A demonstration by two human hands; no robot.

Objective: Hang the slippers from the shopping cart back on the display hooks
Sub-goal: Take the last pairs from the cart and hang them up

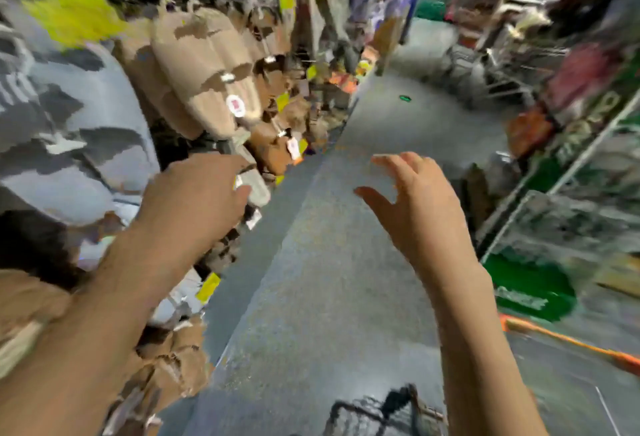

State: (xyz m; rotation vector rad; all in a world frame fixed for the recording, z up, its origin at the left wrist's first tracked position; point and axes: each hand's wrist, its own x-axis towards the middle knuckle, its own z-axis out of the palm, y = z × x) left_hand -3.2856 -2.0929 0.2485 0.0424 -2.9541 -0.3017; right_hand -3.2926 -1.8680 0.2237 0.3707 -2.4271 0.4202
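At left of centre, the left hand (194, 200) reaches the hanging tan fabric slippers (207, 71), apparently seating them; its grip is hidden. The right hand (415, 200) hovers spread, empty.

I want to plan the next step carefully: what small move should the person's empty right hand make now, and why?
Probably the right hand should drop toward the cart at the bottom edge for another slipper. It hangs open and empty over the aisle, while the left hand is already at the tan slippers on the display. Blur hides whether the left hand holds anything.
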